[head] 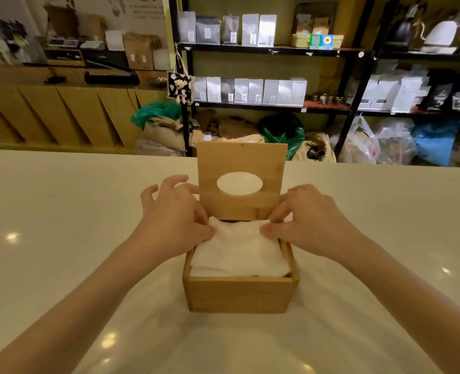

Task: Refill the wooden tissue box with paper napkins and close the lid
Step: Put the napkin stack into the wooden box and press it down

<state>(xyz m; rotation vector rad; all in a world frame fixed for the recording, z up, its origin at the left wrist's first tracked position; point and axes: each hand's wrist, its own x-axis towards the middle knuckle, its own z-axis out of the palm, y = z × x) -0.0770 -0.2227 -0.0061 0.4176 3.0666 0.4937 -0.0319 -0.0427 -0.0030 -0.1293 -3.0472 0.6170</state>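
Observation:
A square wooden tissue box point(239, 294) stands in the middle of the white counter. Its hinged lid point(242, 160), with an oval hole, stands upright at the far side. A stack of white paper napkins point(238, 252) fills the box and rises above the rim at the back. My left hand point(173, 214) pinches the stack's far left corner with thumb and fingers. My right hand point(308, 218) pinches the far right corner the same way. Both hands rest over the box's side walls.
The white counter point(61, 225) spreads wide on both sides of the box. Beyond its far edge stand black shelves point(272, 49) with white pouches, sacks and plastic bags on the floor, and a wooden cabinet point(56, 114) at the left.

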